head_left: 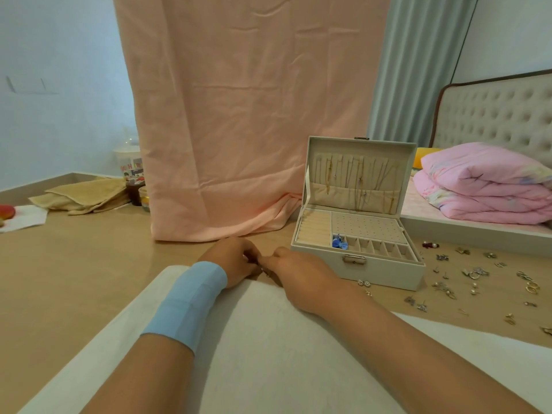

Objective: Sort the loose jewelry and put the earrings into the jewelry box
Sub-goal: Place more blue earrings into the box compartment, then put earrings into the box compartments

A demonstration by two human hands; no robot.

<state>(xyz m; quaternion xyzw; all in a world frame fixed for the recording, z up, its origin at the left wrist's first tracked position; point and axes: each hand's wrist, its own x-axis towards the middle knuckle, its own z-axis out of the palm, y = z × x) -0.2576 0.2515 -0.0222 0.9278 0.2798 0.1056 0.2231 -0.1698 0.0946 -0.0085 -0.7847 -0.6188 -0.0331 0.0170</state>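
Pale blue wall stands at left above a tan wood floor, with a yellow towel lying near the skirting. A creased pink cloth hangs in the middle, down to the floor, beside a grey-green curtain. At right a tufted headboard backs a low bed bearing a folded pink quilt.

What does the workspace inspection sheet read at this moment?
Surface: tan floor, white cloth under the forearms.
Job's things: jewelry box open, lid upright, blue bow in a front compartment; loose jewelry scattered on the floor to its right.
Clutter: folded yellow towel and jars, far left.
Hands: left hand and right hand meet, pinching a small metal piece.
Cables: thin dark line down the right wall, possibly a cable.
Surroundings: pink sheet, grey curtain, bed with pink quilt.
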